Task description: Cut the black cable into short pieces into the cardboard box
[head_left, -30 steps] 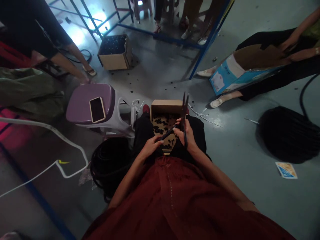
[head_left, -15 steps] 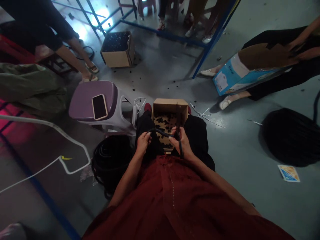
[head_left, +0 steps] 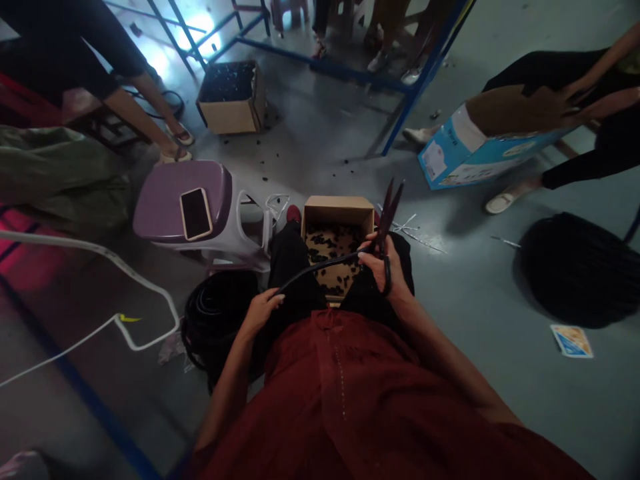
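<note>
My right hand [head_left: 387, 267] is closed around dark scissors [head_left: 389, 217], whose blades point away from me and stand slightly apart. Its fingertips also pinch the end of a black cord [head_left: 320, 265]. My left hand [head_left: 263, 310] grips the same cord further back, so it stretches across my lap between both hands. Between my feet stands an open cardboard box [head_left: 340, 201] holding many small black pieces [head_left: 325, 240]. On the left, a coil of black cord [head_left: 220, 310] lies beside my leg.
A purple-topped stool [head_left: 165, 200] with a phone [head_left: 196, 213] on it stands left. A box of dark pieces [head_left: 233, 117] sits ahead. At right, a seated person's hands reach over a blue carton [head_left: 465, 157], near a black coil [head_left: 580, 270]. A blue frame [head_left: 340, 70] crosses the far side.
My hands have moved apart, left hand toward me and left, right hand to the right, drawing the cord longer. The scissor blades have spread. The other person's foot at right has shifted right.
</note>
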Tool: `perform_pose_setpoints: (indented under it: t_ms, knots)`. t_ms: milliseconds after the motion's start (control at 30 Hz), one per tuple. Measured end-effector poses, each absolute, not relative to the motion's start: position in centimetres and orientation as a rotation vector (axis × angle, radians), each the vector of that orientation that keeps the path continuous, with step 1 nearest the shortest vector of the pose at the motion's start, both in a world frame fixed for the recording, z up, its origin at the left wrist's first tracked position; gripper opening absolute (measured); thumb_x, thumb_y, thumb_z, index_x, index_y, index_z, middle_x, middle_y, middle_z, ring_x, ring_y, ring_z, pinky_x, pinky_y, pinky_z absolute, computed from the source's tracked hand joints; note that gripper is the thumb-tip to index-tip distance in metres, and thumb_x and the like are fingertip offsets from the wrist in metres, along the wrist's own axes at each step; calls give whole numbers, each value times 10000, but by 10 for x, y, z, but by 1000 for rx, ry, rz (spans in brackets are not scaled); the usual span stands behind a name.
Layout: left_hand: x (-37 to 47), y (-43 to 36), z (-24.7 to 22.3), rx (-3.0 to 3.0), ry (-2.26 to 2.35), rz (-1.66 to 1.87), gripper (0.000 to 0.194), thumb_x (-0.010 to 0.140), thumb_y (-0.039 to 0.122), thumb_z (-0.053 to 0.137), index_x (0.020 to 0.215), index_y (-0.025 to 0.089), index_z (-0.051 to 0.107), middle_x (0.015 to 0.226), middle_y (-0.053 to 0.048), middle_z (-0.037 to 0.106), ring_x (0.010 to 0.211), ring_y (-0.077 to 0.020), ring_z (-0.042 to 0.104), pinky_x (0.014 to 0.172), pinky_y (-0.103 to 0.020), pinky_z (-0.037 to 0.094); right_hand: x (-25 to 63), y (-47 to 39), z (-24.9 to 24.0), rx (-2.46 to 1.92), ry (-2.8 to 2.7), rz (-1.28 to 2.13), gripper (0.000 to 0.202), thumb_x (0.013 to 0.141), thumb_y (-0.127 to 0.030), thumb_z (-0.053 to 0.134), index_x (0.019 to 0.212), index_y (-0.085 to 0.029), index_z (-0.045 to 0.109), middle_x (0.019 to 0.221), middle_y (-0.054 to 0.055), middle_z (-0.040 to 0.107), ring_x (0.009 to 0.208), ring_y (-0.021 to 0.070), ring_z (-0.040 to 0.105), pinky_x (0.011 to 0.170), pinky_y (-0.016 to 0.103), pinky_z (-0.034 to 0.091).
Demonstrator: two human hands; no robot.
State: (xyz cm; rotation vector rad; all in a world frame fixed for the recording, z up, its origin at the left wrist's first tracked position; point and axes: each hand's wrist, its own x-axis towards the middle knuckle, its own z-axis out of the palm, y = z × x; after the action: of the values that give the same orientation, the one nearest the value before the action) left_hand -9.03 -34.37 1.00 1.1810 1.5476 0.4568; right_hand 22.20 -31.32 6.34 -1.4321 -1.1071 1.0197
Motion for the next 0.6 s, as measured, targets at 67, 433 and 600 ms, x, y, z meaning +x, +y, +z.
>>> perform_pose_setpoints:
  t_ms: [67,433,600]
  knots:
    - [-90,-341,0,1109,1671,598,403,718,434,561,956,124,660,653,2,584,546,-98,491,552,-218,383,211,-318,66,-1426,-1096,1052,351,680,-256,602,993,-231,445,845,-5,528,743,132,516,695,285,449]
    - [-102,-332,-19,1074,1655,693,450,714,410,587,1078,148,618,935,-63,662,812,-159,609,744,-265,467,194,-333,76,-1432,-1119,1071,347,680,-258,616,985,-228,453,836,-2,547,772,142,530,730,297,442]
    - [-132,-354,-10,1373,1662,331,336,720,324,587,1028,213,662,1087,-48,666,1044,-235,582,926,-325,409,223,-320,74,-1424,-1050,1017,379,687,-280,609,1024,-246,440,874,0,548,743,140,527,687,293,463]
